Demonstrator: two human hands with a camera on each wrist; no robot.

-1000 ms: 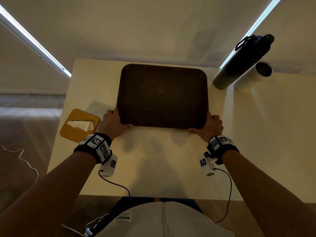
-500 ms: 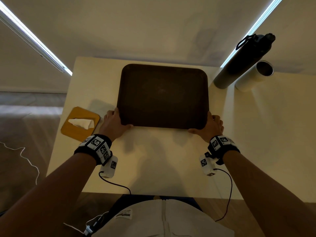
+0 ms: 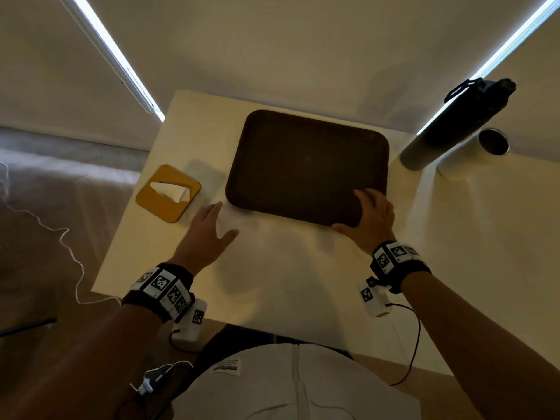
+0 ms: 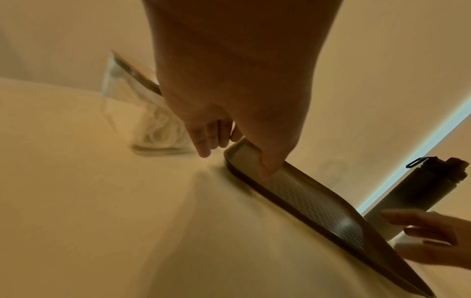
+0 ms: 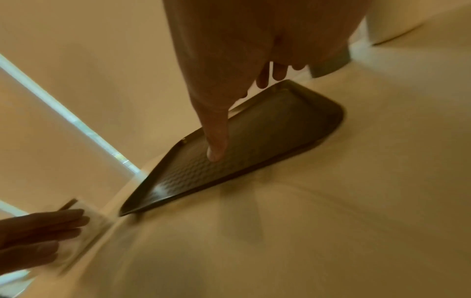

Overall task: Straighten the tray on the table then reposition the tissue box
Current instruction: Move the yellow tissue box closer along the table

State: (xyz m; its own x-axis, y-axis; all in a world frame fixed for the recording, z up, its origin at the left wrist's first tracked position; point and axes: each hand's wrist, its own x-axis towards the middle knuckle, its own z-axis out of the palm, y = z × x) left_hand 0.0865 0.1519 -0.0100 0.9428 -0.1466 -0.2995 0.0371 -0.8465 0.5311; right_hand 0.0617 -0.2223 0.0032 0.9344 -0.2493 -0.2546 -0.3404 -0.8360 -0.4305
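Observation:
The dark brown tray (image 3: 306, 165) lies flat in the middle of the table, also visible in the left wrist view (image 4: 318, 203) and the right wrist view (image 5: 254, 145). A clear tissue box (image 3: 168, 192) with an orange-brown lid and a white tissue sticking up stands left of it. My left hand (image 3: 222, 221) is open, off the tray, in the gap between the tray's near left corner and the box (image 4: 142, 121). My right hand (image 3: 354, 210) is open over the tray's near right corner, thumb stretched over the tray floor.
A tall black bottle (image 3: 454, 128) and a white tube-shaped cup (image 3: 472, 156) stand right of the tray. The tissue box sits close to the left edge of the table (image 3: 303, 268). A thin white cable (image 3: 60, 237) lies on the floor at left.
My left hand has let go of the tray's near left corner and moved left toward the tissue box. My right hand has loosened its hold on the near right corner. The head view has swung left.

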